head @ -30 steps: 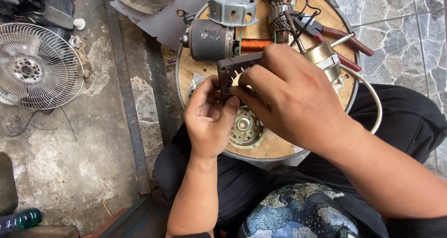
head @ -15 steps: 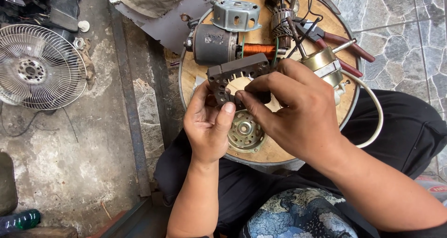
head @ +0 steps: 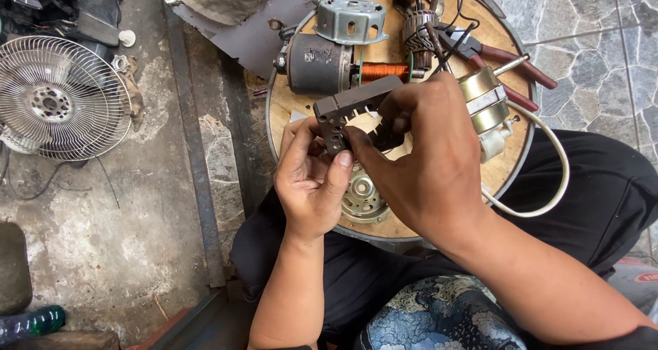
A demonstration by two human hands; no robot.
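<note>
Both hands clamped on the dark stator core (head: 356, 120) — left hand (head: 312, 185) underneath, right hand (head: 425, 158) pinching its near edge, above the round wooden surface (head: 288, 117). Best kept level, steady grip — no twisting.

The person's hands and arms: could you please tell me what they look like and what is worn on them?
Both the left hand and the right hand are bare: no gloves, rings or watch show. Both forearms are uncovered, with no sleeves reaching them in view.
</note>
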